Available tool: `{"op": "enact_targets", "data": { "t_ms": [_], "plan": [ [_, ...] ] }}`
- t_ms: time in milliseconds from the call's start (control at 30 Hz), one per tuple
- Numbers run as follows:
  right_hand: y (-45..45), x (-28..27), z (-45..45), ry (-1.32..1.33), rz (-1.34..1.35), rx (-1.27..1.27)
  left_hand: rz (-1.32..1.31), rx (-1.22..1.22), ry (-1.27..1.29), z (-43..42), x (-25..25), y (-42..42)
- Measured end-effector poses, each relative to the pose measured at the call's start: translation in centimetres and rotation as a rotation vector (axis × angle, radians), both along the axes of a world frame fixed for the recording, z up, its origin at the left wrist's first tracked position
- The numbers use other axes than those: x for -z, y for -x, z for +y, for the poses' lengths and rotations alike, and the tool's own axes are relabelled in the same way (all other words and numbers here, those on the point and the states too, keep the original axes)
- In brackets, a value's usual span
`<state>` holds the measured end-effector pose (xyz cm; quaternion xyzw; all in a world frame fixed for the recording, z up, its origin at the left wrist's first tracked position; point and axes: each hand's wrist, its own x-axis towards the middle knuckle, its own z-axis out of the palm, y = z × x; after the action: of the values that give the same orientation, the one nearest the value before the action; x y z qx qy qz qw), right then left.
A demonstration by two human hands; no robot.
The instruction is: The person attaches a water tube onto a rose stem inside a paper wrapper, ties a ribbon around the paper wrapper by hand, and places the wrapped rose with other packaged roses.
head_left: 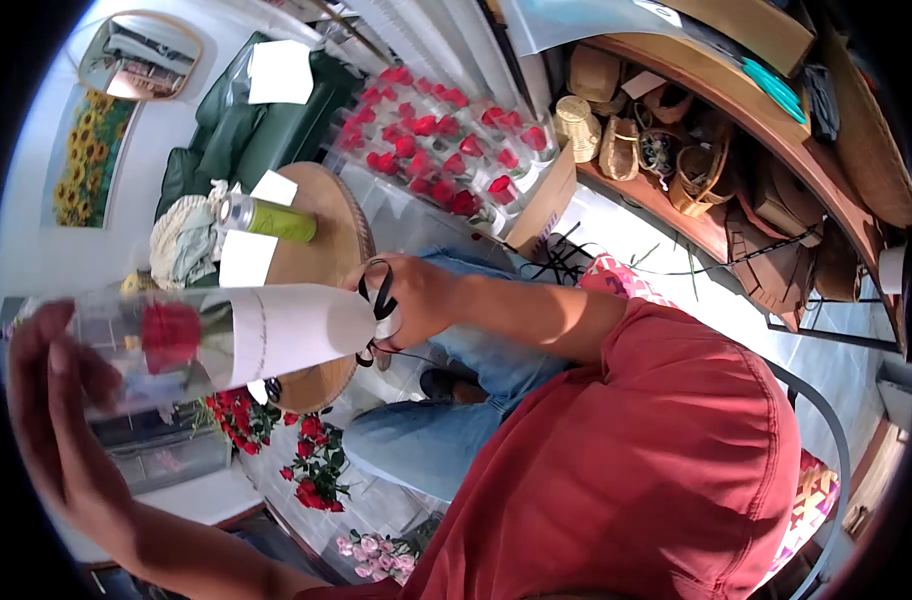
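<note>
A single red rose (170, 338) lies sideways across my view in a clear plastic sleeve with a white, printed lower part (301, 328). My right hand (416, 300) grips the narrow stem end of the wrap. A thin black ribbon (378, 290) loops around that end, beside my fingers. At the wide end, my left hand (61, 385) has its fingers curled around the clear plastic, near the flower. Some of its fingers show through the sleeve. Behind the wrapped rose stands a round wooden table (321, 230) with a green can (266, 218) and white papers on it.
Many wrapped red roses (416, 145) stand on the floor beside a cardboard box (543, 210). Loose red roses (314, 465) and pink flowers (376, 555) are low down near my legs. A shelf (666, 210) holds wicker baskets (698, 178). A green sofa (211, 150) is at the wall.
</note>
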<state>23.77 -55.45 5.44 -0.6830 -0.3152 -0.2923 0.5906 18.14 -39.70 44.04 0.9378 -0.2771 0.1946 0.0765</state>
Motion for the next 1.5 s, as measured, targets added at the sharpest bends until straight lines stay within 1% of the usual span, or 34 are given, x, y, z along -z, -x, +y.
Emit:
{"op": "enact_targets", "data": {
  "t_ms": [67, 100, 133, 200, 233, 300, 333, 400, 433, 467, 567, 600, 633, 667, 700, 800, 833, 967, 1033, 1100, 1333, 1400, 1467, 1500],
  "plan": [
    [-0.2, -0.2, -0.6, 0.050, 0.076, -0.137, -0.008, 0.050, 0.021, 0.7, 0.6, -1.8],
    [-0.5, 0.2, -0.3, 0.044, 0.086, -0.200, 0.001, 0.038, 0.037, 0.4, 1.1, -2.0],
    [-0.6, 0.6, -0.1, 0.041, 0.084, -0.201, 0.070, 0.044, 0.078, 0.3, 1.4, -2.1],
    [-0.7, 1.2, 0.1, 0.080, 0.242, -0.335, 0.028, 0.019, 0.122, -0.7, 2.7, -1.3],
    [-0.8, 1.3, 0.3, 0.079, 0.242, -0.336, 0.028, 0.018, 0.121, -0.8, 2.8, -0.9],
    [-1.0, 1.5, 0.5, -0.040, 0.238, -0.333, 0.008, 0.006, 0.155, -0.7, 3.2, 0.2],
    [-1.1, 1.4, 0.5, -0.042, 0.239, -0.334, 0.010, 0.004, 0.153, -0.9, 3.5, 1.0],
    [-1.3, 1.0, 0.3, -0.091, 0.212, -0.302, -0.088, -0.023, 0.127, -2.3, 4.5, 3.1],
    [-1.5, 1.1, 0.4, -0.093, 0.213, -0.302, -0.130, -0.056, 0.206, -3.8, 5.7, 4.3],
    [-1.7, 1.3, 0.6, -0.102, 0.175, -0.287, -0.159, -0.096, 0.226, -4.8, 6.5, 5.4],
    [-1.9, 1.5, 0.9, -0.098, 0.135, -0.249, -0.244, -0.204, 0.200, -6.3, 8.3, 8.5],
    [-1.9, 1.4, 1.0, -0.085, 0.134, -0.224, -0.077, 0.301, 0.062, -4.6, 5.6, 6.2],
    [-1.8, 1.3, 0.9, -0.085, 0.134, -0.224, -0.123, 0.321, 0.086, -4.2, 6.3, 6.8],
    [-1.6, 1.1, 0.8, -0.088, 0.195, -0.251, -0.169, 0.340, 0.112, -4.4, 7.1, 7.3],
    [-1.4, 0.9, 0.7, -0.092, 0.255, -0.278, -0.167, 0.367, 0.064, -4.1, 6.7, 7.1],
    [-1.4, 1.0, 0.9, -0.141, 0.278, -0.300, -0.162, 0.413, 0.005, -3.9, 6.8, 7.3],
    [-1.4, 1.1, 1.0, -0.141, 0.278, -0.300, -0.160, 0.344, 0.025, -4.5, 7.0, 7.8],
    [-1.5, 1.1, 0.8, -0.153, 0.240, -0.287, -0.174, 0.365, 0.018, -4.1, 7.0, 7.8],
    [-1.4, 1.0, 0.7, -0.137, 0.231, -0.274, -0.106, 0.377, 0.010, -3.8, 6.9, 8.0],
    [-1.2, 0.8, 0.4, -0.128, 0.295, -0.304, -0.104, 0.388, 0.002, -3.6, 6.8, 7.9],
    [-1.4, 0.8, 0.5, -0.131, 0.265, -0.280, -0.221, 0.423, -0.076, -3.5, 6.9, 7.9],
    [-1.6, 1.3, 1.0, -0.164, 0.186, -0.231, -0.206, 0.439, -0.125, -3.3, 6.8, 8.0],
    [-1.7, 1.5, 1.1, -0.165, 0.167, -0.222, -0.193, 0.453, -0.174, -2.8, 6.2, 8.4],
    [-1.8, 1.5, 1.1, -0.167, 0.145, -0.210, -0.146, 0.432, -0.251, -2.6, 5.7, 8.7]
  ]
}}
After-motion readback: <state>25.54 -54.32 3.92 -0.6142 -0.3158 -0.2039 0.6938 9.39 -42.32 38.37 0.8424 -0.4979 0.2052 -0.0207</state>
